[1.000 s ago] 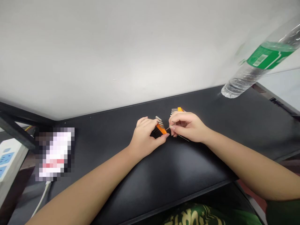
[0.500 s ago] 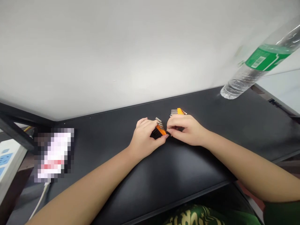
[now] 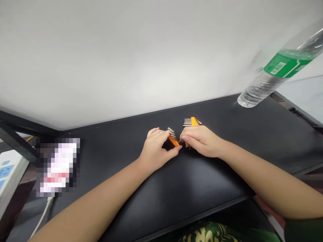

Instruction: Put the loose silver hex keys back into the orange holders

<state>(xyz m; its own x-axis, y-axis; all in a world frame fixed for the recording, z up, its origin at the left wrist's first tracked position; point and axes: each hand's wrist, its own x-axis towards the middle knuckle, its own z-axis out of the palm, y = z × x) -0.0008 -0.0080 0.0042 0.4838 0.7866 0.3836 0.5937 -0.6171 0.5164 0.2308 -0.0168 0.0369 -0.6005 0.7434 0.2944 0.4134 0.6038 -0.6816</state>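
Observation:
My left hand (image 3: 158, 148) grips a hex key set (image 3: 173, 139) with an orange holder, between thumb and fingers. Several silver rods stick out of its upper side, and the dark lower part is partly covered by my hand. Close by on the right, my right hand (image 3: 200, 140) is closed in a pinch at the holder's end. A thin metal hex key (image 3: 190, 148) shows just below its fingers; most of it is hidden. Just beyond that hand lies a second hex key set (image 3: 194, 121), also orange, with rods pointing left and small tips on the right.
A tall clear bottle with a green label (image 3: 285, 64) stands at the back right of the black table (image 3: 121, 191). On the left are a blurred-out phone (image 3: 59, 164) with a white cable (image 3: 44, 215) and a white power strip (image 3: 8, 173). A pale wall (image 3: 126, 60) rises behind.
My right hand has turned slightly and its fingers have closed more tightly together. The thin key's end now shows below them. My left hand and its set stay in place.

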